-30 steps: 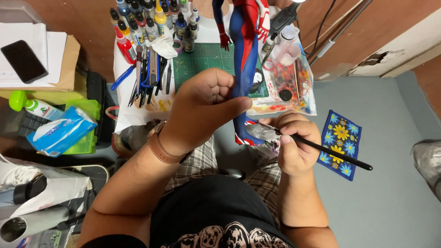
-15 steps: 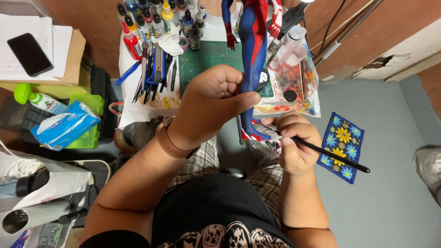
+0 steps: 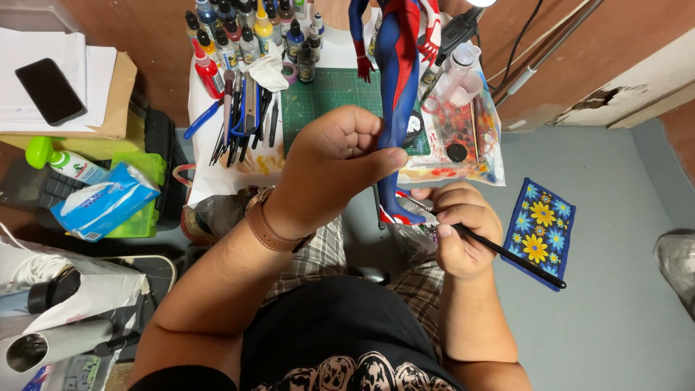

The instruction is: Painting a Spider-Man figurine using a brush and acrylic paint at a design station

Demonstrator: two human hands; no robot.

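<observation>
My left hand [image 3: 329, 170] grips a red and blue action figure [image 3: 399, 80] by its legs and holds it upright over my lap. A brown strap sits on that wrist. My right hand [image 3: 462, 230] holds a thin black paintbrush [image 3: 511, 255] like a pen, with its tip at the figure's red foot [image 3: 391, 215] and its handle pointing out to the right. Behind the figure lies a green cutting mat [image 3: 327, 94] on a small white table.
Several paint bottles [image 3: 253, 32] line the table's back, with pens and tools [image 3: 242, 119] at left and a paint-stained palette [image 3: 463, 134] at right. A flowered blue cloth [image 3: 541, 230] lies on the grey floor. At left are a phone [image 3: 49, 90] and a tissue pack [image 3: 101, 203].
The view has shifted slightly, and the figure now sits a little further right and upright in my left hand. My right hand keeps the brush at the foot.
</observation>
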